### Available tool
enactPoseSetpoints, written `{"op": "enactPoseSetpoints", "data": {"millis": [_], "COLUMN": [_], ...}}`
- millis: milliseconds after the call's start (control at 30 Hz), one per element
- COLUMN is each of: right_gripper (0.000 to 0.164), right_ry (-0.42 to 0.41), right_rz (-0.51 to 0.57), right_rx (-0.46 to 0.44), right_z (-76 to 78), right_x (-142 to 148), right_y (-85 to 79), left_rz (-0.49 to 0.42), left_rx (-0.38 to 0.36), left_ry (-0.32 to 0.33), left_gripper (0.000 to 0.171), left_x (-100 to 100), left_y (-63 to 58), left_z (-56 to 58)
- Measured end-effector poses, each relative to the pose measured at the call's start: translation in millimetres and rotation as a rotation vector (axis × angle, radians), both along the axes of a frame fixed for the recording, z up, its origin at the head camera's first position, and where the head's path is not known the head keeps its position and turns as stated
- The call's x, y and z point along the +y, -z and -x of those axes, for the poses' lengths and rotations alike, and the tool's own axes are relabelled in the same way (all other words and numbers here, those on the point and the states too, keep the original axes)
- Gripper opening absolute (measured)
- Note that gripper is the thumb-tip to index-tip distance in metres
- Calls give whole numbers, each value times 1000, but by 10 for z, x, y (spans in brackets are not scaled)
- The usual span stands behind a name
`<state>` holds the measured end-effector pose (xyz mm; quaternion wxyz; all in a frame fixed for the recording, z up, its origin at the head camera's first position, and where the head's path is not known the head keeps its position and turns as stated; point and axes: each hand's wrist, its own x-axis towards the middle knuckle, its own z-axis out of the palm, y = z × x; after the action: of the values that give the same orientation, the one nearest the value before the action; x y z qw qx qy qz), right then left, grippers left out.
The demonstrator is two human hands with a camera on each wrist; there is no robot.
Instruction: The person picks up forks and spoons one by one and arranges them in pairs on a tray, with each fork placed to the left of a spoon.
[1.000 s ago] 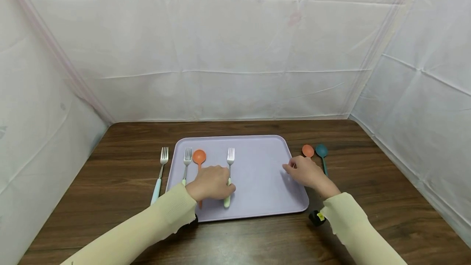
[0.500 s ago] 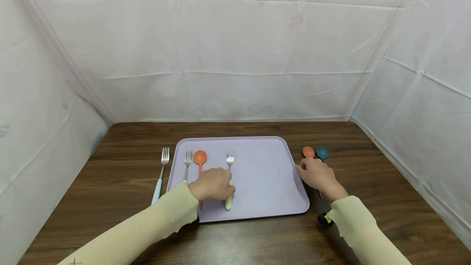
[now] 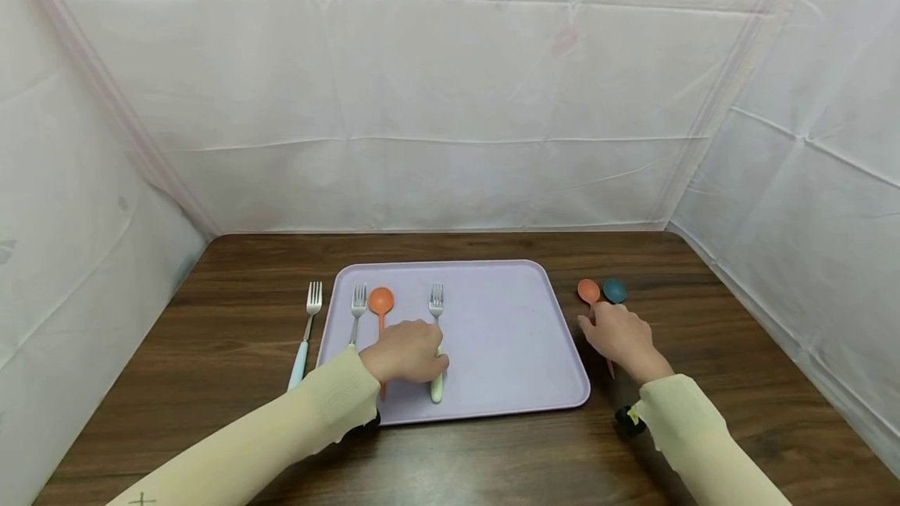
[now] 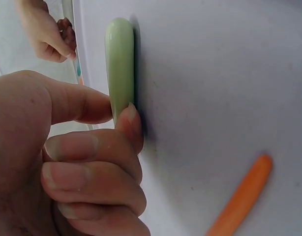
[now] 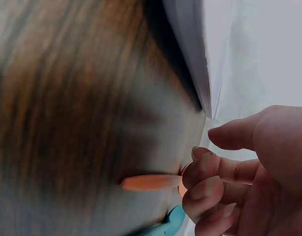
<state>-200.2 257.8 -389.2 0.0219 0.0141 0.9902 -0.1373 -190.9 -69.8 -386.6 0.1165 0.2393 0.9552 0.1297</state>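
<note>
In the head view, my left hand [image 3: 406, 351] is over the lilac tray [image 3: 509, 350]. Its thumb and index finger pinch the pale green handle of a fork [image 4: 120, 54], tines pointing away from me. To its left on the tray lie an orange spoon [image 3: 381, 301] and a second fork [image 3: 358, 304], both partly covered by the hand and sleeve. Past the tray's right edge, my right hand [image 3: 620, 334] hovers over another orange spoon [image 3: 588, 292] and a teal spoon [image 3: 614, 291], hiding much of their handles. The right wrist view shows its thumb apart from loosely bent fingers, nothing between them.
A fork with a light blue handle [image 3: 299, 361] lies on the wooden table [image 3: 232, 350] left of the tray. White sheeting [image 3: 450, 115] rises behind the table and along both sides. The tray's raised rim stands between the right hand and the left.
My right hand has moved right, from over the tray's right edge to above the spoons beside it. The left hand stays in place on the fork, whose tines have swung slightly left.
</note>
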Motion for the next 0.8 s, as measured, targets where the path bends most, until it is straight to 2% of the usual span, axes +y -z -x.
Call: {"op": "enactPoseSetpoints", "data": {"millis": [200, 400, 700, 800], "right_gripper": [28, 20, 29, 25], "right_ry": [-6, -1, 6, 4], "right_rz": [1, 16, 47, 58], "right_rx": [15, -24, -62, -66], "right_z": [-5, -25, -3, -5], "right_x": [40, 82, 145, 148], "right_y": [-8, -14, -26, -13], "left_rz": [14, 17, 17, 16], "left_rx": [-4, -8, 9, 6], "left_ry": [-9, -11, -6, -9], "left_gripper": [26, 26, 27, 27], "left_x": [2, 13, 31, 37], "left_y": [-5, -8, 9, 13], "left_z": [-2, 1, 25, 32]}}
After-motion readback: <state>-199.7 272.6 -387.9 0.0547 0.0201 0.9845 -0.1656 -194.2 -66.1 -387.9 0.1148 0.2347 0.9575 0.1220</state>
